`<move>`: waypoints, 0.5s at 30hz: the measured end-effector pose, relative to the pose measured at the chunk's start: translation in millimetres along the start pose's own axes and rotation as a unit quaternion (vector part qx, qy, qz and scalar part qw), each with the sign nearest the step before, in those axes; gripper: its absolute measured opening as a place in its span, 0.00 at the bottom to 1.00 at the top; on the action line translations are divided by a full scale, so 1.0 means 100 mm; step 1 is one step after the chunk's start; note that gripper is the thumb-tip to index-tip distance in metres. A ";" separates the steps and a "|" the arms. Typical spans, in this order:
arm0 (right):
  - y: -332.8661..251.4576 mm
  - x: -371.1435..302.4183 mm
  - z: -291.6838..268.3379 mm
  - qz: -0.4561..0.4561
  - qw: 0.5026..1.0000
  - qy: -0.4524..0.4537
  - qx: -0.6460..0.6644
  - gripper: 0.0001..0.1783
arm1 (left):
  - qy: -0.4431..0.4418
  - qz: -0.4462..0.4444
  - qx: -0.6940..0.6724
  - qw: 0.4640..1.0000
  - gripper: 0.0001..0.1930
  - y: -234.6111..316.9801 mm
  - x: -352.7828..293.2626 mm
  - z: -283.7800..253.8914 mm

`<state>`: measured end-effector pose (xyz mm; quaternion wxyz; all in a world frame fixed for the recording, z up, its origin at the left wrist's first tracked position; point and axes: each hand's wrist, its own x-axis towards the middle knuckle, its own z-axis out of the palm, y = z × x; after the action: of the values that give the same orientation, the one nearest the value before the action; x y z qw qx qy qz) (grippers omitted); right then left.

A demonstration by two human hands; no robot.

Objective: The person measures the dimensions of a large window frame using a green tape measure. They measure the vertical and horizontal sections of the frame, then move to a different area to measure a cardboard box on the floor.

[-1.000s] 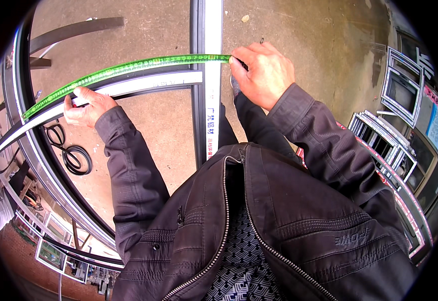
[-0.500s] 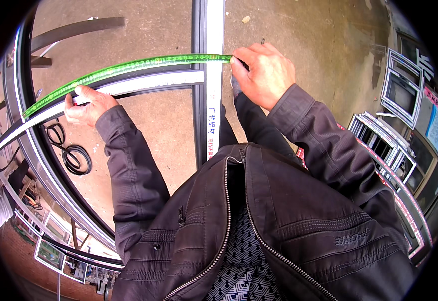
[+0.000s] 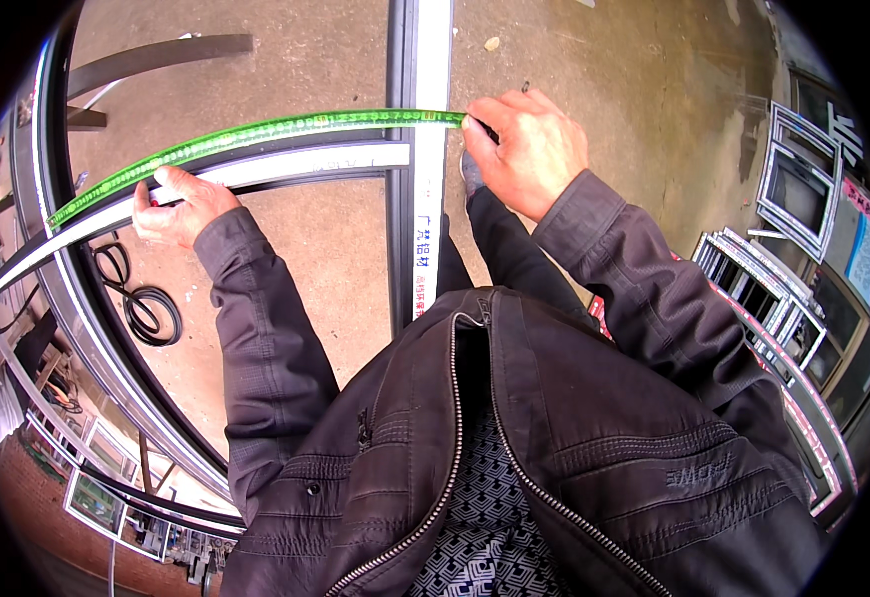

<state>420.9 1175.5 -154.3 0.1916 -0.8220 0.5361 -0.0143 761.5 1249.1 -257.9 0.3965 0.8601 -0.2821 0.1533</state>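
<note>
A green tape measure is drawn out from right to left in a shallow arc. My right hand is closed on its right end, where a dark part shows under the fingers. The far end of the blade reaches the dark frame bar on the left. Under the blade runs a crossbar with white film on its face, meeting an upright bar also faced in white film. My left hand is closed at the crossbar, just below the blade. Something small and red shows between its fingers, too little to name.
A coil of black cable lies on the concrete floor inside the frame. A curved brown strip is at the far left. Window frames lean at the right, with more white-edged frames below them. My shoe stands beside the upright bar.
Everything sits slightly further right in the picture. Both hands keep their places on the tape measure and at the crossbar.
</note>
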 end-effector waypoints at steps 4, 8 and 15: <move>0.00 0.00 0.00 0.001 1.000 -0.004 0.002 0.12 | 0.005 0.017 0.010 1.000 0.23 0.00 0.00 0.00; 0.01 0.00 0.01 -0.008 1.000 0.014 0.007 0.09 | 0.011 0.014 0.007 1.000 0.23 0.01 0.00 0.01; -0.06 -0.02 -0.10 0.000 0.998 -0.005 0.061 0.11 | -0.036 -0.003 0.003 0.999 0.26 0.10 0.00 -0.16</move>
<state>422.7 1176.3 -143.0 0.2439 -0.8090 0.5331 -0.0426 754.6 1256.2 -241.6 0.3838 0.8673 -0.2928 0.1218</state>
